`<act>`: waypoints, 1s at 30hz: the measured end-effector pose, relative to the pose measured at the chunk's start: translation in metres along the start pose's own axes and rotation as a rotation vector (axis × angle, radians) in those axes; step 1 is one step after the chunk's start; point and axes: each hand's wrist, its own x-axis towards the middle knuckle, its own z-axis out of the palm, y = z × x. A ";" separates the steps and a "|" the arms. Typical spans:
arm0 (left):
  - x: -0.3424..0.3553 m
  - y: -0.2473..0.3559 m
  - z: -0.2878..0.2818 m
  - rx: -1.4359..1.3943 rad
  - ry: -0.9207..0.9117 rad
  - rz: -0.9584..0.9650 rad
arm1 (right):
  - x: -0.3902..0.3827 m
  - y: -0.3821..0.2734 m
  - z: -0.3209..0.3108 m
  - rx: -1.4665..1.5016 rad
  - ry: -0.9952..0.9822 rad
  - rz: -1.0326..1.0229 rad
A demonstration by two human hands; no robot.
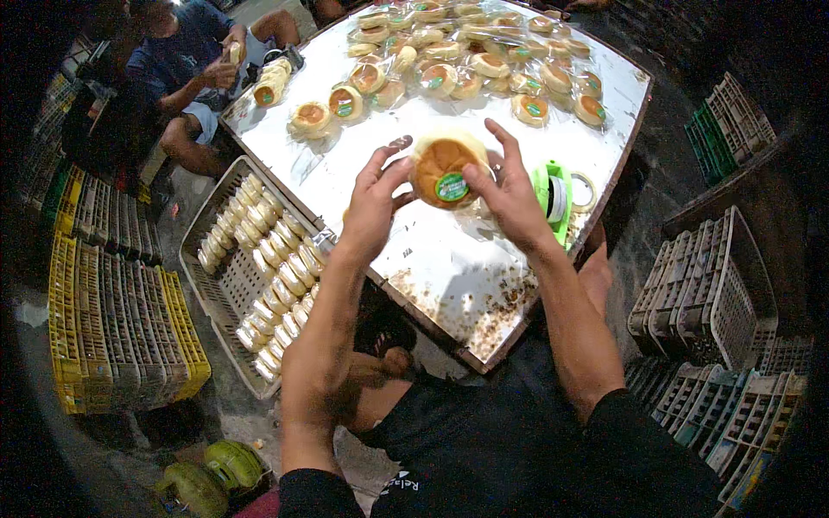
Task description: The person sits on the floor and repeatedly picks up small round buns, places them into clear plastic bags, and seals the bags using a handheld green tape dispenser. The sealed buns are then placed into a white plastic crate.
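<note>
Dim floor space crowded with stacked plastic crates surrounds a shiny metal counter (432, 259), whose near corner is spotted with brown crumbs and stains. Over the middle of the counter, closer to its right edge, the person holds a round bun in a clear wrapper (442, 169) with a green sticker on its front. The left hand (373, 205) has its grip closed on the bun's left side, thumb and fingertips pressing the wrapper, while the right hand (509, 197) has its grip closed on the bun's right side, the thumb just beside the sticker and the index finger raised above it. Just right of the right hand, at the counter's right edge, stands a green tape dispenser (553, 197), with a tape roll (585, 192) lying next to it. Along the counter's far edge lie many wrapped buns (471, 65) with green stickers, spread loosely, and a short row of them (269, 84) sits at the far left corner. Beside the counter's left edge, a grey crate (226, 285) on the floor holds rows of pale unwrapped buns (268, 276). Beyond the far left corner another person (186, 69) in a blue shirt sits handling a bun. Yellow crates (117, 328) are stacked at the left, grey ones (708, 293) at the right.
</note>
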 end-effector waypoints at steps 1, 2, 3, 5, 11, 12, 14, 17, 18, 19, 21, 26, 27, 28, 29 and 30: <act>-0.007 0.003 0.013 -0.052 0.113 -0.093 | -0.009 -0.002 0.007 0.190 -0.056 0.098; -0.007 -0.016 0.004 -0.022 0.211 -0.043 | -0.018 0.015 0.016 0.072 -0.020 -0.015; -0.003 -0.040 -0.008 0.000 0.303 0.006 | -0.031 0.029 0.026 0.060 -0.049 -0.017; -0.019 -0.042 0.025 0.080 0.547 0.161 | -0.042 0.032 0.019 -0.134 -0.043 -0.007; -0.063 -0.026 0.045 0.503 0.487 0.725 | -0.041 -0.012 0.001 -0.334 0.119 -0.379; -0.064 -0.026 0.041 0.551 0.519 0.759 | -0.044 -0.013 0.004 -0.301 0.176 -0.418; -0.065 -0.027 0.028 0.651 0.608 0.824 | -0.048 -0.015 0.014 -0.227 0.266 -0.499; -0.064 -0.020 0.018 0.364 0.712 0.648 | -0.037 -0.002 0.036 -0.042 0.197 -0.174; -0.064 -0.018 0.015 0.227 0.644 0.602 | -0.032 0.009 0.036 -0.056 0.164 -0.204; -0.063 -0.021 0.014 0.261 0.648 0.550 | -0.031 0.005 0.040 0.018 0.124 -0.177; -0.054 -0.017 0.005 0.231 0.560 0.422 | -0.022 0.003 0.050 0.245 0.125 -0.074; -0.060 -0.022 -0.017 0.123 0.359 0.145 | -0.029 -0.016 0.069 0.352 0.040 -0.016; -0.060 -0.024 -0.013 0.167 0.465 0.222 | -0.032 -0.020 0.074 0.391 0.024 -0.002; -0.060 -0.025 -0.005 0.215 0.571 0.301 | -0.035 -0.026 0.079 0.432 0.009 0.011; -0.061 -0.028 0.002 0.270 0.679 0.375 | -0.036 -0.025 0.082 0.414 0.018 0.024; -0.065 -0.035 0.004 0.412 0.789 0.704 | -0.037 -0.023 0.085 0.396 0.025 0.039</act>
